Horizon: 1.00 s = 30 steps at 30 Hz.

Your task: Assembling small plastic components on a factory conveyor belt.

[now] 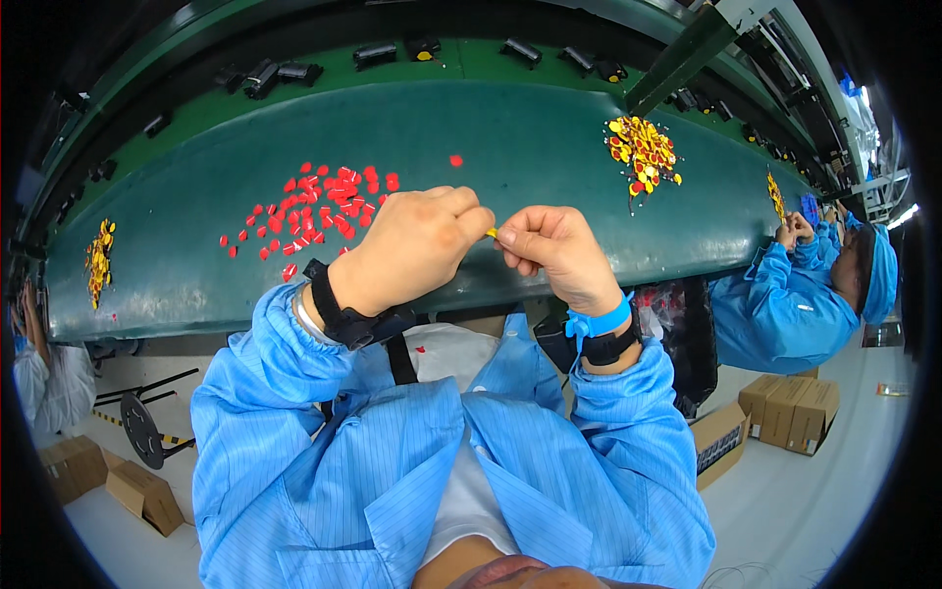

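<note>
Above the green bench top, my two hands meet with their fingertips almost together. A small yellow piece shows in the gap; it looks like the round yellow parts in the piles, but most of it is hidden. My left hand is closed and pinches one side of it, back of the hand upward. From the other side, my right hand holds it between thumb and forefinger. Loose red pieces lie scattered just beyond and left of my left hand. One red piece sits apart, farther back.
On the bench top a pile of yellow and red parts lies back right, another pile far left. Black devices line the green strip behind. A co-worker in blue works at right. Cardboard boxes stand on the floor.
</note>
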Tool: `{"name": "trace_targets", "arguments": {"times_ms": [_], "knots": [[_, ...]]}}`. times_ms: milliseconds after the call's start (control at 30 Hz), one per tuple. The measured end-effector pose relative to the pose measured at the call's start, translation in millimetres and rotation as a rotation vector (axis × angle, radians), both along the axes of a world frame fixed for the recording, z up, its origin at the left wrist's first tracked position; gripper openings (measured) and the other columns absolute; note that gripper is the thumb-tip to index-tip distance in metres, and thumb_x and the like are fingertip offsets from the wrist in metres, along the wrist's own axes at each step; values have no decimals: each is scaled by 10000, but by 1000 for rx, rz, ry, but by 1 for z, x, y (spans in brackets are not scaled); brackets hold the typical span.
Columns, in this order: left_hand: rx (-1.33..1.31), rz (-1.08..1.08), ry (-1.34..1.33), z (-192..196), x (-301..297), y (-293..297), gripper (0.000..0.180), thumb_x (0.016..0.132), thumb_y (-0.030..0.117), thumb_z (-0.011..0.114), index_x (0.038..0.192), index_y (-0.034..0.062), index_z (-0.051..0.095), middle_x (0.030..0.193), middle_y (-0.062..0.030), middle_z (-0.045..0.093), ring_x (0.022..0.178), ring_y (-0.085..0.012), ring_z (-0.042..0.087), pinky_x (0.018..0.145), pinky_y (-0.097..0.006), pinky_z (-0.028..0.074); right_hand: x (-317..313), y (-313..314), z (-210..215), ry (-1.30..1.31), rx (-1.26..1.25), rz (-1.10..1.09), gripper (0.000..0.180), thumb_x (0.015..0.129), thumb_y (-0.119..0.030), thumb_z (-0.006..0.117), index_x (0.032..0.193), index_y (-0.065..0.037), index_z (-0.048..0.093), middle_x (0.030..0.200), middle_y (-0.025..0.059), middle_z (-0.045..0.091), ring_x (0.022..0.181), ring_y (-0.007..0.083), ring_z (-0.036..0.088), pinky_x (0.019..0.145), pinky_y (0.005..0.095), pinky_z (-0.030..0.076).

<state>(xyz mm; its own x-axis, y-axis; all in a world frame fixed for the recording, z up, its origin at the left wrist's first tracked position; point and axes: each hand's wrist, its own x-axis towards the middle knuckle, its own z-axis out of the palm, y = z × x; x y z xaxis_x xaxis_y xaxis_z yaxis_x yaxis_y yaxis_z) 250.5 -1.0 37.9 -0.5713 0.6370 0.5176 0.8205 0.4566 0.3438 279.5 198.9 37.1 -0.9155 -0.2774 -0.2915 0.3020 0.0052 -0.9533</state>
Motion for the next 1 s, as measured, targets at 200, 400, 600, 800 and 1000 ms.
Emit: {"name": "trace_targets", "arguments": {"times_ms": [200, 400, 600, 800, 1000], "knots": [[544, 108, -853, -1, 17, -6, 170, 776, 67, 687, 922, 4, 627, 783, -61, 645, 617, -97, 599, 534, -224, 477, 7, -4, -17, -66, -396, -108, 116, 868, -140, 617, 823, -34, 609, 670, -5, 568, 570, 49, 468, 512, 176, 357], [803, 54, -1361, -9, 21, -7, 114, 834, 77, 648, 898, -12, 619, 763, -68, 647, 586, -79, 592, 513, -193, 476, 12, -17, -25, 8, -279, -121, 115, 870, -136, 617, 813, -37, 604, 673, -12, 561, 579, 46, 461, 527, 180, 360], [854, 73, -1421, -20, 18, -12, 63, 839, 61, 629, 868, 6, 621, 743, -63, 644, 548, -78, 579, 486, -182, 458, 11, -23, -34, 1, -265, -107, 121, 866, -138, 621, 816, -30, 599, 682, -5, 562, 583, 49, 459, 539, 184, 362], [609, 227, -900, -41, 1, -20, 46, 812, 48, 618, 821, 3, 618, 716, -48, 630, 561, -80, 557, 491, -219, 433, 18, -14, -30, -90, -881, 103, 151, 897, -139, 552, 800, -27, 521, 652, 18, 489, 539, 80, 372, 498, 228, 282], [-179, 309, 182, -55, -60, -46, 57, 722, 75, 614, 777, 64, 603, 734, -49, 536, 691, -214, 582, 568, -332, 472, 9, 9, -44, -59, -762, -69, 149, 891, -129, 540, 779, -43, 492, 645, 28, 459, 543, 85, 348, 503, 237, 268]]}}
